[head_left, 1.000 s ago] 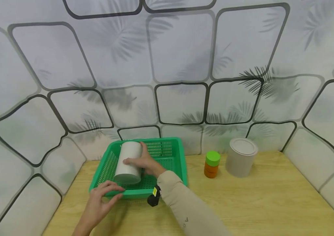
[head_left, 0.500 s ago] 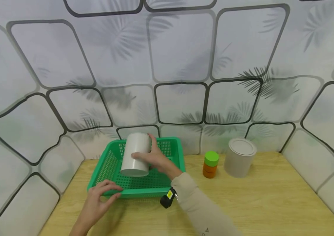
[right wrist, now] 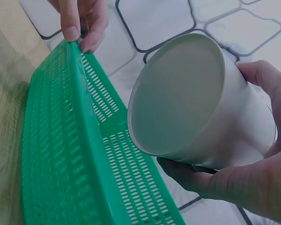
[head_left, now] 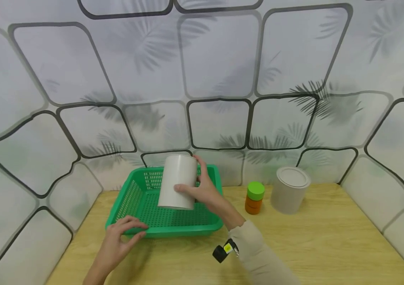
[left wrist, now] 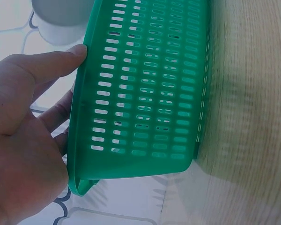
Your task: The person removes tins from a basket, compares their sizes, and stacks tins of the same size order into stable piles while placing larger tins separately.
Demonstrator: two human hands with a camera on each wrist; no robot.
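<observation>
My right hand [head_left: 208,193] grips a plain white cylindrical canister [head_left: 177,180] from its right side, thumb across the near face. The canister is tilted and raised above the green plastic basket [head_left: 184,229]. Its flat end [right wrist: 178,96] faces the camera in the right wrist view. At the basket's front left corner, my left hand [head_left: 114,243] pinches the rim. The left wrist view has the thumb [left wrist: 61,63] against the rim, with the fingers partly hidden behind it. Slotted walls and floor make up the basket, which sits on the wooden table.
A small orange jar with a green lid [head_left: 255,192] stands right of the basket. Beside it is a larger whitish lidded tub [head_left: 290,192]. Patterned fabric walls [head_left: 220,122] enclose the wooden table [head_left: 312,245] at the back and sides.
The right hand has lifted the canister up and to the right, from low inside the basket's left part to above its middle. My left hand stays at the rim.
</observation>
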